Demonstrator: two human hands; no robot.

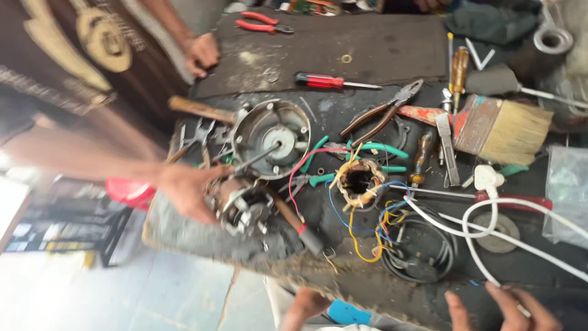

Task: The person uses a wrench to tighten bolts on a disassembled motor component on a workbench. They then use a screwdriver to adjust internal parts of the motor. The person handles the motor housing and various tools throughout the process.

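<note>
Looking down over the workbench [380, 43], I find my right hand [505, 303] at the lower right edge of the frame. Its thumb and fingers stand a little apart where the white cable [490, 220] comes down to the bench edge. The cable end seems to pass between them, but motion blur stops me from telling whether they pinch it or only rest beside it. The cable loops up to a white plug [488, 178] right of centre, probably lying slack so it can be drawn toward me.

My left hand [303, 306] shows only as a knuckled shape at the bottom centre, just beside a blue object [346, 312]. I cannot tell how its fingers are set.

At centre left, a co-worker's hand [184, 193] reaches in from the left, fingers wrapped round a small motor body [245, 211] at the near edge of the bench, seemingly to steady it. Just above it lies a round metal end cover [272, 138], open face up, with a shaft sticking out. A copper winding [359, 181] with blue, yellow and red leads sits in the middle. Pliers [383, 113], a red screwdriver [331, 81] and a paintbrush [505, 129] are spread toward the upper right, within easy reach.
</note>
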